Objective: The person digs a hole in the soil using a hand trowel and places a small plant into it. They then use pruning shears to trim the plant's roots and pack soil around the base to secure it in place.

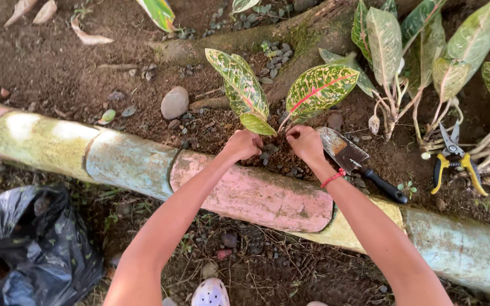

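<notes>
A small plant (279, 93) with green leaves speckled yellow and veined red stands in dark soil just beyond a painted border. My left hand (243, 145) is closed at the left side of its base, pressing into the soil. On the right side of the base, my right hand (305, 141) has its fingers pinched around the thin stems. A red band circles my right wrist. Just right of that hand a rusty trowel (351, 160) with a black handle lies on the soil.
A painted rounded border (245, 192), yellow, pale blue and pink, runs across the view. Yellow-handled pruning shears (453, 158) lie at right beside uprooted pale-leaved plants (421, 51). A black plastic bag (29, 249) sits at lower left. Stones (174, 102) dot the soil.
</notes>
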